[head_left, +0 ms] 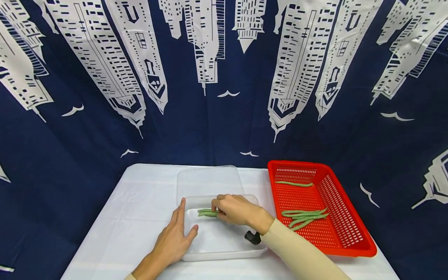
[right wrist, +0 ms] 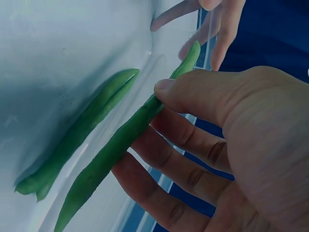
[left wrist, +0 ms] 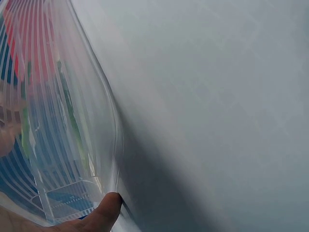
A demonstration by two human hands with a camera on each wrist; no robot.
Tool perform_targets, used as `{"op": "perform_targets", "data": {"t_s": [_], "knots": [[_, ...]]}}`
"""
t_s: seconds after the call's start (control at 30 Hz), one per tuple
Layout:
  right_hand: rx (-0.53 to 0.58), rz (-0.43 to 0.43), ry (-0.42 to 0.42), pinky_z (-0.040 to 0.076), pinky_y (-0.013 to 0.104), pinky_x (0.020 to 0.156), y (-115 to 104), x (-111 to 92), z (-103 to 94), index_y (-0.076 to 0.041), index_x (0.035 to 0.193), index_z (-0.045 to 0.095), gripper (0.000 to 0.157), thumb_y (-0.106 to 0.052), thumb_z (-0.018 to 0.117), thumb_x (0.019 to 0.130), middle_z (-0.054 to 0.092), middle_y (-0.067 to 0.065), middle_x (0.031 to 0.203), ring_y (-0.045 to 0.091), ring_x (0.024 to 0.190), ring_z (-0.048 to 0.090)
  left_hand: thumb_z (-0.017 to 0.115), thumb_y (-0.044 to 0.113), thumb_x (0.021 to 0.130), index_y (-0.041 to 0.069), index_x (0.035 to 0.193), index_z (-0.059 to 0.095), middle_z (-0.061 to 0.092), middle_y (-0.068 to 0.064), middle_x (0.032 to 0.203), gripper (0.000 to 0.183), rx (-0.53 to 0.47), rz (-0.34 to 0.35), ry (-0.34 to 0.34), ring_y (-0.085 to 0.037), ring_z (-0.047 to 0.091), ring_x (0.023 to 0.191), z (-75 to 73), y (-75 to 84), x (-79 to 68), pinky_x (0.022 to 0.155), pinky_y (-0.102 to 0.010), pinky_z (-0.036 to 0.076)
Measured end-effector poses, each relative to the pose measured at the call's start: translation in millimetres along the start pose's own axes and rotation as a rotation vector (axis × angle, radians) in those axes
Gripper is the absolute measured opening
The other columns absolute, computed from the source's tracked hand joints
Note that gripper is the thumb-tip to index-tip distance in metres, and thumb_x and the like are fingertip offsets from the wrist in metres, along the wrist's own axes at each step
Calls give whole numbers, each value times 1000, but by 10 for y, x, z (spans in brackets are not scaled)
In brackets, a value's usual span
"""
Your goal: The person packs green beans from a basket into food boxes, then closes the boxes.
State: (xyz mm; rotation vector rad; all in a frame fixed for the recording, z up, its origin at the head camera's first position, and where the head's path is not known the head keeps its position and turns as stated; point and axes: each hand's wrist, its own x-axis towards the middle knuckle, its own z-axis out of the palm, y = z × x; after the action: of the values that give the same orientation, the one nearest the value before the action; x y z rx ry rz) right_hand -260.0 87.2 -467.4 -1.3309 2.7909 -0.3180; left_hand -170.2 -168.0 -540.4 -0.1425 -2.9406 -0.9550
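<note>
On the white table a clear plastic container (head_left: 224,255) stands before me. My right hand (head_left: 235,210) is over its inside, pinching a green bean (right wrist: 108,154) between thumb and fingers. Beside that bean, a pair of green beans (right wrist: 79,133) lies side by side on the container floor. My left hand (head_left: 173,239) rests against the container's left side, fingers extended and thumb spread over the rim. In the left wrist view, a fingertip (left wrist: 110,205) touches the edge of the clear ribbed wall (left wrist: 72,125).
A red perforated basket (head_left: 350,251) stands to the right, holding several green beans (head_left: 304,215) in a bunch and a single bean (head_left: 294,184) farther back. Behind the container lies a flat clear lid (head_left: 210,181). A dark blue skyline-print cloth (head_left: 210,128) hangs behind the table.
</note>
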Motion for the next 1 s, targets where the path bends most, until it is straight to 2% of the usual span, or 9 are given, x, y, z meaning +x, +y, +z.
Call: {"op": "perform_targets", "data": {"t_s": [0.13, 0.47, 0.63, 0.9, 1.0], "knots": [[-9, -9, 2, 51, 22, 70, 12, 26, 53, -15, 114, 83, 13, -9, 87, 104, 72, -4, 92, 1, 72, 54, 73, 45, 114, 21, 190, 9, 45, -19, 184, 102, 3, -7, 1, -47, 81, 121, 15, 0, 7, 95, -65, 67], [-19, -28, 11, 54, 23, 74, 19, 64, 130, -15, 113, 84, 12, -11, 88, 103, 78, 0, 97, 1, 75, 56, 73, 45, 113, 19, 190, 10, 44, -21, 184, 102, -3, -5, -17, -43, 83, 114, -27, 22, 0, 90, -63, 68], [-19, -33, 14, 54, 21, 73, 13, 77, 158, -16, 113, 84, 13, -10, 89, 102, 76, -4, 95, -1, 75, 55, 73, 45, 113, 19, 190, 11, 45, -19, 184, 102, 4, -9, -12, -44, 82, 115, -11, 20, 8, 93, -65, 67], [9, -18, 3, 52, 20, 70, 26, 86, 162, -16, 121, 83, 18, -12, 87, 103, 72, -6, 95, -2, 74, 54, 74, 44, 114, 15, 189, 12, 43, -22, 185, 102, -1, -14, -34, -37, 83, 100, 4, 15, -2, 88, -61, 68], [6, -15, 12, 54, 22, 71, 38, 86, 146, -17, 122, 84, 20, -12, 87, 103, 75, -6, 99, -1, 74, 56, 73, 44, 114, 16, 189, 12, 43, -21, 184, 101, 6, -8, -25, -39, 83, 100, -5, 11, 4, 89, -62, 68]]}}
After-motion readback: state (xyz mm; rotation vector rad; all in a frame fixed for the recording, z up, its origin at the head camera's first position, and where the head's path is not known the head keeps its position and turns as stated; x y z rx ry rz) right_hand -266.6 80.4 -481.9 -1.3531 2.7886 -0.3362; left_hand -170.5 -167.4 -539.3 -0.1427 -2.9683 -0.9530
